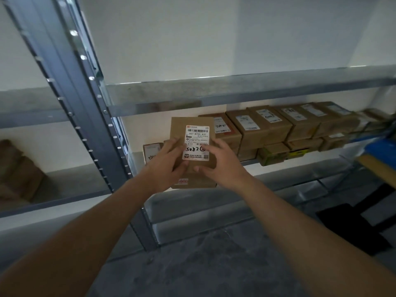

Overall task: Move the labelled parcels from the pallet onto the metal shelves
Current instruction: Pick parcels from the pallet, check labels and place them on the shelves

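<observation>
Parcel (192,133) in brown cardboard is held up in front of the metal shelves (235,91), at the height of the shelf board where a row of parcels (278,125) already stands. Both hands hold it. The left hand (165,166) grips the left edge with curled fingers, and the right hand (220,163) grips the right lower part, its thumb lying over the white label (197,142). So each grip is closed on the parcel, not open.

The parcel's long axis runs up and down in the view, and the label face is turned toward the person, with the printed text upright and readable. A small box (152,152) stands just beside it on the left, and the row begins close on the right.

To do this step well, I think the person should lower the parcel into the gap between the small box and the row, keep the label facing outward, and push it back with flat fingers only after its bottom edge rests on the board. The gap looks narrow, so a slow, straight entry would help not to knock the neighbours.
</observation>
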Motion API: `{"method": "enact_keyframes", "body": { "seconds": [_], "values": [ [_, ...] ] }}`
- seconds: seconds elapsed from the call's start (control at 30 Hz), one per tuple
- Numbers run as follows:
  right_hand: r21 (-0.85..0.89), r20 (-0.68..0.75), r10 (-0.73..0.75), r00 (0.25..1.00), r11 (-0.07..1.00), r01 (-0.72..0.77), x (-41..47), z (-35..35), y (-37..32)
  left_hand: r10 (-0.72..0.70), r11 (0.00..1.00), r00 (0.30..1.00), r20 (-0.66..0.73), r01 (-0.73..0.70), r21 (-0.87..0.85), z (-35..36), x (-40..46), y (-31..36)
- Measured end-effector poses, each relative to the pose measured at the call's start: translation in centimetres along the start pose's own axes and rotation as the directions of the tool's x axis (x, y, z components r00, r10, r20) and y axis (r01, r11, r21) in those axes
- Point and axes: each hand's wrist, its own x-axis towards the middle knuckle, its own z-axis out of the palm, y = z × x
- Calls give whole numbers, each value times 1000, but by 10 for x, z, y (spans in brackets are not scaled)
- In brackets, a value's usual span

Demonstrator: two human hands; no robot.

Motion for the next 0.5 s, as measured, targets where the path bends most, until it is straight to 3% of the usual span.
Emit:
{"method": "enact_keyframes", "body": {
  "seconds": [0.3,0.5],
  "values": [
    [-45,-169,117,979,991,-126,-45,-27,-23,216,976,976,21,-216,-6,-6,6,24],
    [-68,-337,220,915,964,-257,-89,-53,-28,416,908,909,36,-413,-72,2,17,58]
  ]
}}
